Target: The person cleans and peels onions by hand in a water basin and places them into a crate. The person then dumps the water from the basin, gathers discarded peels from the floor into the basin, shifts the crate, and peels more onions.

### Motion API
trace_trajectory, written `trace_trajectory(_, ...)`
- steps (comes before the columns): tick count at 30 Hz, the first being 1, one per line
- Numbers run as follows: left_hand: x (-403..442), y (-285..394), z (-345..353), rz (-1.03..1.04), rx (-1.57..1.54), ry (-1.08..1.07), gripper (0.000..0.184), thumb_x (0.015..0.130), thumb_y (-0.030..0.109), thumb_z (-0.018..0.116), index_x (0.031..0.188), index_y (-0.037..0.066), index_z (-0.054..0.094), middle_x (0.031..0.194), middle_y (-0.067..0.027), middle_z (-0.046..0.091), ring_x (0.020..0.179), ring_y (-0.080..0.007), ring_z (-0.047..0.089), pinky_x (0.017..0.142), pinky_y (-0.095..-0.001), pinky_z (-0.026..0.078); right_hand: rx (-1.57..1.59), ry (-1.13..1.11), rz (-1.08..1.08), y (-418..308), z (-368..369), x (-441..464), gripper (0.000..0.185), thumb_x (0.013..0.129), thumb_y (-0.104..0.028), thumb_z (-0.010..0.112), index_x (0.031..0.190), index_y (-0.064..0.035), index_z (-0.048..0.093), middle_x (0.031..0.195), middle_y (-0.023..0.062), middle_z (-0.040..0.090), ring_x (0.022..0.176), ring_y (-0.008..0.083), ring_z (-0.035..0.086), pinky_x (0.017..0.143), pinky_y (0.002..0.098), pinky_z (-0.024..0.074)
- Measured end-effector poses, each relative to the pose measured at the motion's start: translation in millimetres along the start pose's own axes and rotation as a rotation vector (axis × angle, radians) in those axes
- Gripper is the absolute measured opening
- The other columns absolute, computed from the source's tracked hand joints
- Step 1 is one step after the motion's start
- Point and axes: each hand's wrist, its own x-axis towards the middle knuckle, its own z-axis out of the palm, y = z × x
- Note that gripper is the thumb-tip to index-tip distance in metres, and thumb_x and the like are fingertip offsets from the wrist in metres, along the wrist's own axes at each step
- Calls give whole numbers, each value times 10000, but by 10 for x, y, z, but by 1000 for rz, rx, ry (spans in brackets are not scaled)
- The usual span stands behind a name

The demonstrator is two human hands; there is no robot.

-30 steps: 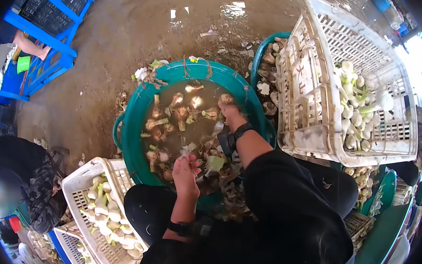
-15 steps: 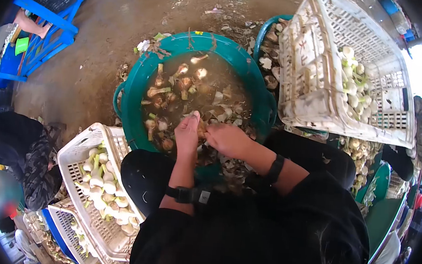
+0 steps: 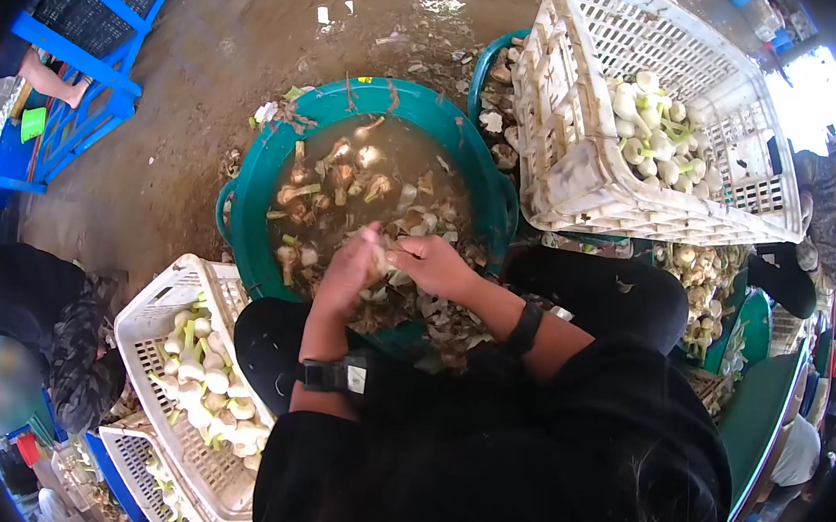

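Note:
A green tub (image 3: 282, 110) of murky water stands before me, with unpeeled garlic bulbs (image 3: 344, 173) and loose skins floating in it. Over its near side, my left hand (image 3: 346, 267) is closed around a pale garlic bulb (image 3: 381, 258), mostly covered by the fingers. My right hand (image 3: 435, 266) pinches the same bulb from the other side, thumb and fingers together at its outer skin. Peeled-off skins (image 3: 448, 315) pile in the tub below and right of the hands.
White crates of cleaned garlic stand at lower left (image 3: 159, 323) and upper right (image 3: 593, 192). Behind the tub is another basin (image 3: 484, 78) of bulbs. A blue metal frame (image 3: 78, 52) rises at upper left. A person in dark clothing (image 3: 82, 351) sits at left.
Both hands stay together over the tub. The bulb between them now looks paler than the brownish one seen earlier. The view has shifted slightly, moving the tub and right crate leftward.

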Motion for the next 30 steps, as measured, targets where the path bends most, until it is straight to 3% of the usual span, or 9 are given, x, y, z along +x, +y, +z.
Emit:
trace_trajectory(3, -249, 137, 90, 153, 530, -146, 563, 756, 106, 613, 1269, 19, 398, 1138, -128, 517, 1030, -171, 495, 903, -286, 359, -204, 140, -128, 67, -74, 86, 233, 838, -262, 533, 775, -53, 616, 700, 59, 585, 500, 138, 496, 437, 278, 387)
trace_trajectory(5, -338, 129, 141, 252, 558, -120, 574, 691, 12, 642, 1229, 35, 443, 1130, -93, 524, 1014, -152, 502, 870, -311, 396, 307, 18, 285, 202, -126, 224, 243, 849, -269, 531, 796, -50, 621, 703, 42, 591, 512, 127, 488, 434, 278, 380)
trace_trajectory(7, -362, 151, 146, 891, 1250, 72, 500, 670, -21, 636, 1152, 56, 523, 1216, -144, 486, 1083, -211, 502, 864, -313, 419, 383, 11, 347, 4, -158, 157, 228, 843, -261, 552, 832, -42, 613, 726, 36, 598, 525, 124, 498, 441, 272, 396)
trace_trajectory(9, -345, 98, 85, 934, 1279, 89, 317, 707, 1, 619, 1020, 48, 594, 1225, -184, 473, 1075, -275, 518, 867, -341, 429, 553, -11, 320, -39, -101, 147, 214, 831, -244, 578, 875, -37, 606, 738, 32, 601, 561, 106, 521, 464, 245, 412)
trace_trajectory(14, -166, -206, 0, 514, -165, 202, 125, 804, 10, 562, 928, 25, 565, 1162, -136, 518, 1007, -247, 553, 842, -335, 471, 833, -45, 79, -42, 18, 58, 228, 833, -234, 579, 886, -14, 604, 746, 16, 606, 611, 92, 552, 503, 233, 434)
trace_trajectory(15, -178, -151, -13, 369, -588, 282, 117, 816, 35, 568, 931, 32, 551, 1099, -129, 557, 985, -229, 563, 812, -320, 489, 596, -43, -48, -48, 2, -53, 223, 831, -235, 576, 897, -24, 607, 726, 24, 604, 619, 83, 554, 519, 236, 440)
trace_trajectory(19, -192, -155, 18, 260, -551, 443, 105, 831, 76, 567, 928, 50, 535, 921, -77, 582, 852, -188, 595, 712, -301, 525, -242, -152, -152, 71, -133, -262, 188, 806, -231, 565, 905, -84, 627, 694, 83, 603, 638, 133, 589, 577, 278, 466)
trace_trajectory(20, -201, -119, 65, 225, -588, 534, 101, 830, 124, 584, 898, 60, 546, 813, -39, 580, 720, -149, 592, 616, -261, 519, -360, -62, -400, 302, -86, -243, 165, 778, -227, 555, 871, -119, 638, 714, 131, 593, 662, 225, 602, 603, 320, 472)
trace_trajectory(30, -219, -72, -74, 54, -560, 678, 219, 852, 314, 510, 845, 96, 519, 581, 1, 491, 451, -105, 458, 378, -222, 346, -1402, 46, 39, 578, -461, -33, 234, 763, -235, 571, 972, -149, 631, 1034, 149, 582, 909, 290, 573, 771, 386, 460)
